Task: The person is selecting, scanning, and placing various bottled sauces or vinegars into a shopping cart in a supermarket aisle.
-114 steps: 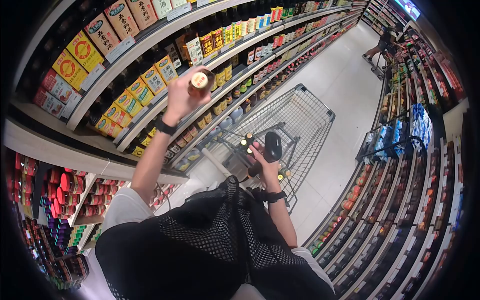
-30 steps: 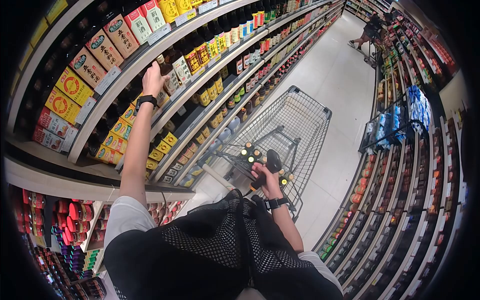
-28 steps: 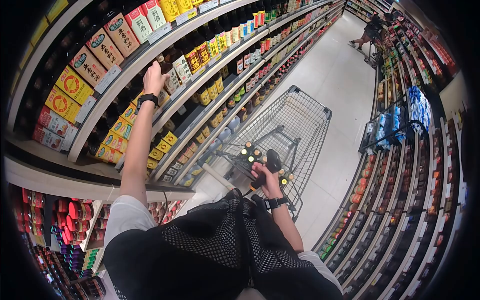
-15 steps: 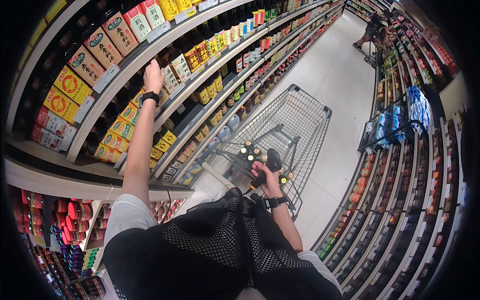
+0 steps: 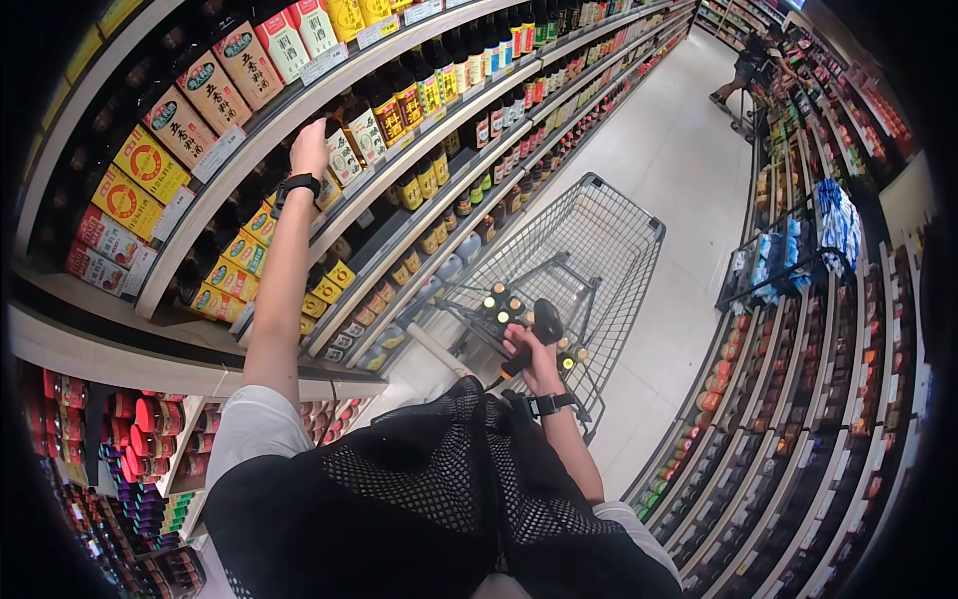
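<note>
The left hand (image 5: 310,150) was at the shelf (image 5: 371,178), beside white-labelled bottles (image 5: 343,157).
Its fingers curled inward, their grip hidden; the right hand (image 5: 535,357), partly closed, loosely grasped the black device (image 5: 546,321) above the cart (image 5: 621,290).

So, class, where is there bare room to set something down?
Free: inside the cart beyond its clustered bottles, and the aisle floor between cart and opposite shelves. Crowded: the cart's near end, by the right hand, and the shelf around the left hand.
</note>
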